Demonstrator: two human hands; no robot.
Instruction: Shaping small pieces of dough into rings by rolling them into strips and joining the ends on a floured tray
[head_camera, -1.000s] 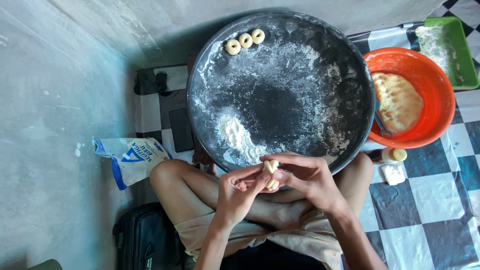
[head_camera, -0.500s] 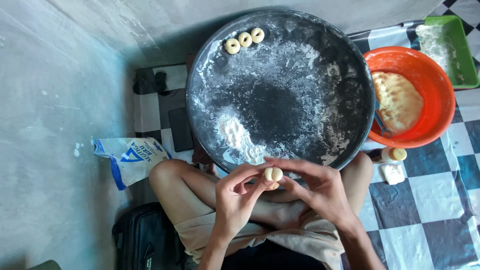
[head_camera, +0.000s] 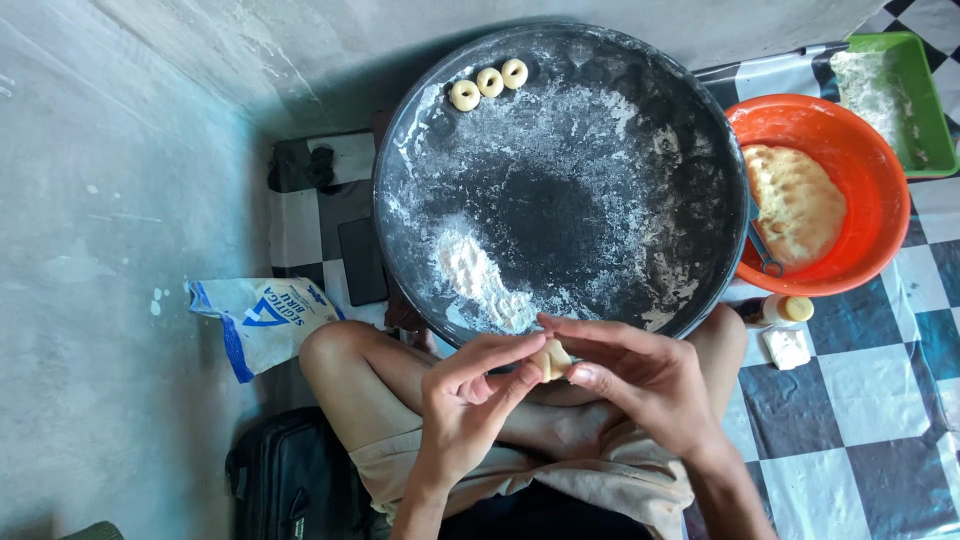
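The person sits cross-legged and pinches a small dough piece (head_camera: 552, 358) between both hands. The left hand (head_camera: 470, 405) and the right hand (head_camera: 640, 378) each keep a narrow grip on it, fingertips meeting just at the near rim of the floured round tray (head_camera: 700, 160). Three dough rings (head_camera: 489, 82) lie at the far rim, well apart.

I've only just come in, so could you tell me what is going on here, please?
A person sitting cross-legged pinches a small piece of dough between the left hand and right hand. Ahead lies a round floured tray with three dough rings at its far edge. An orange bowl of dough sits to the right.
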